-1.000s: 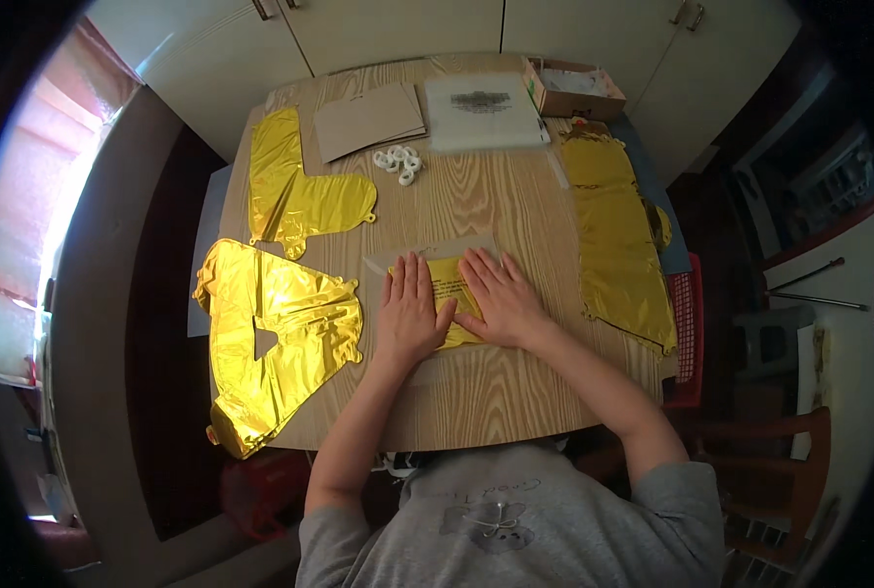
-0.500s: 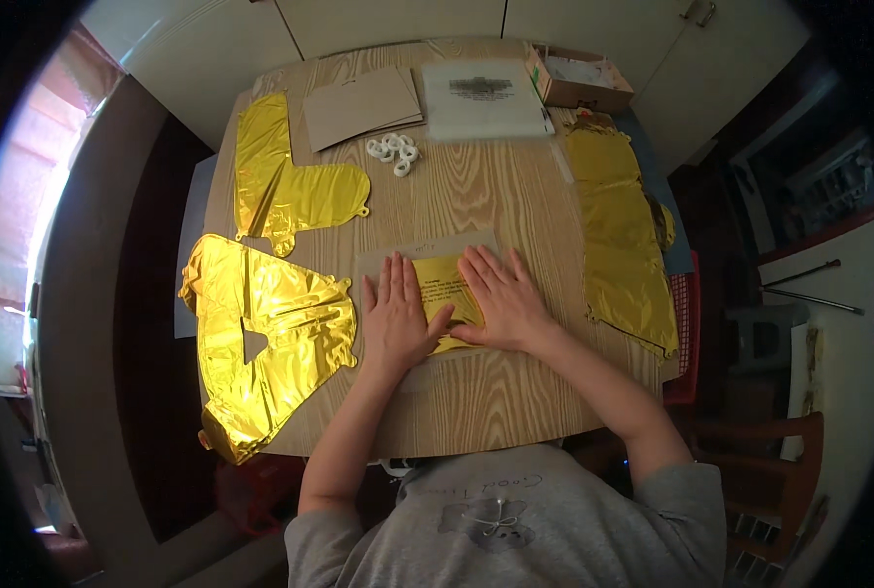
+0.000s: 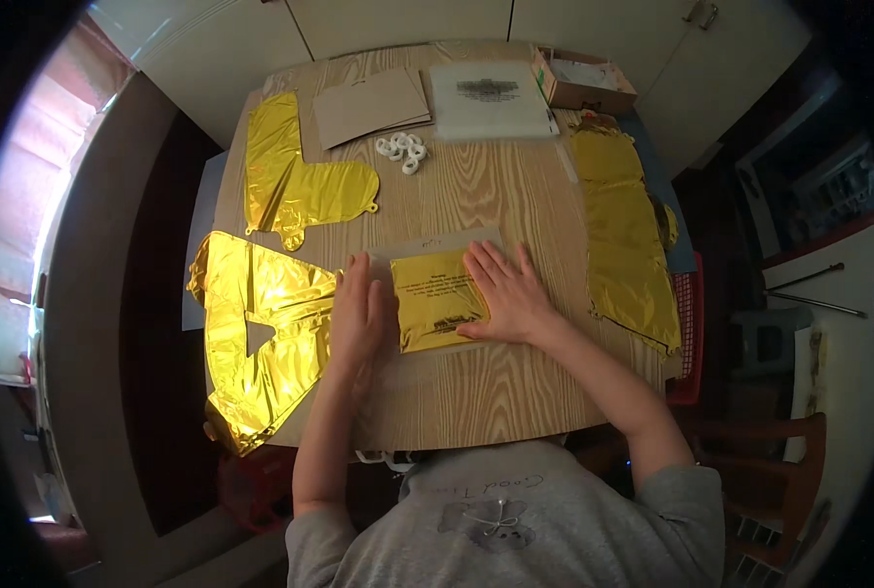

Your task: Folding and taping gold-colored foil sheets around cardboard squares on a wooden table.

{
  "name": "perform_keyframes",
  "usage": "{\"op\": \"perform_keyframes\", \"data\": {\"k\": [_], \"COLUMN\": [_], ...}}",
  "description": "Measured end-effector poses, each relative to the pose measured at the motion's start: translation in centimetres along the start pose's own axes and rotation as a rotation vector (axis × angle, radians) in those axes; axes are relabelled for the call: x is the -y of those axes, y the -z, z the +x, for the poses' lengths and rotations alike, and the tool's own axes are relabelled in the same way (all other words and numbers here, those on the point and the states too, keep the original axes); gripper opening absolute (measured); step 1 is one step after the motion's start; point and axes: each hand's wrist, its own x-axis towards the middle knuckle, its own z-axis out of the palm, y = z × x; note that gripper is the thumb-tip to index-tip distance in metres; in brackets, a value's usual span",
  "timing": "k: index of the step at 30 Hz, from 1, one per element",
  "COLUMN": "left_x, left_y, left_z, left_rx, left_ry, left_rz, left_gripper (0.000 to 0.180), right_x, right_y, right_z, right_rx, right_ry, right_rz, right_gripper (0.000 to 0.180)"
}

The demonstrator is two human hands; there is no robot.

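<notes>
In front of me lies a clear plastic bag (image 3: 432,304) with a flat folded gold foil balloon inside and dark print on its face. My right hand (image 3: 508,294) rests flat on the bag's right part, fingers stretched out. At the bag's left side, my left hand (image 3: 358,309) is turned on its edge, fingers straight and close together, its palm facing the gold. To its left is a large gold foil balloon (image 3: 236,294) with a triangular hole; my left hand overlaps its right border. Beyond that lies an L-shaped gold foil balloon (image 3: 285,181).
Several white ring-shaped rolls (image 3: 402,150) lie near brown cardboard sheets (image 3: 363,108). A stack of clear printed bags (image 3: 491,108) sits beside an open cardboard box (image 3: 586,83) at the far right. More gold foil (image 3: 625,235) covers the wooden table's (image 3: 486,397) right edge.
My left hand has moved left off the gold face and tipped onto its edge, uncovering more print. My right hand stays nearly in place on the bag.
</notes>
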Motion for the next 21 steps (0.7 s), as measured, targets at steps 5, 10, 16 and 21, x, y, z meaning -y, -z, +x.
{"op": "perform_keyframes", "data": {"k": [5, 10, 16, 21], "left_x": [-0.5, -3.2, -2.0, -1.9], "left_y": [1.6, -1.0, -2.7, -2.9], "left_z": [0.4, 0.7, 0.4, 0.2], "left_rx": [0.026, 0.217, 0.262, 0.266], "left_ry": [-0.068, -0.288, -0.322, -0.317], "left_rz": [0.035, 0.344, 0.455, 0.456], "left_gripper": [0.052, 0.068, 0.079, 0.080], "right_x": [0.0, 0.1, -0.9, -3.1], "right_y": [-0.4, -0.1, 2.1, 3.8], "right_z": [0.0, 0.2, 2.6, 12.5], "right_rx": [-0.043, -0.061, -0.109, -0.432], "right_ry": [0.009, 0.035, 0.056, 0.140], "right_rz": [0.001, -0.013, 0.140, 0.152], "right_gripper": [0.109, 0.109, 0.072, 0.025]}}
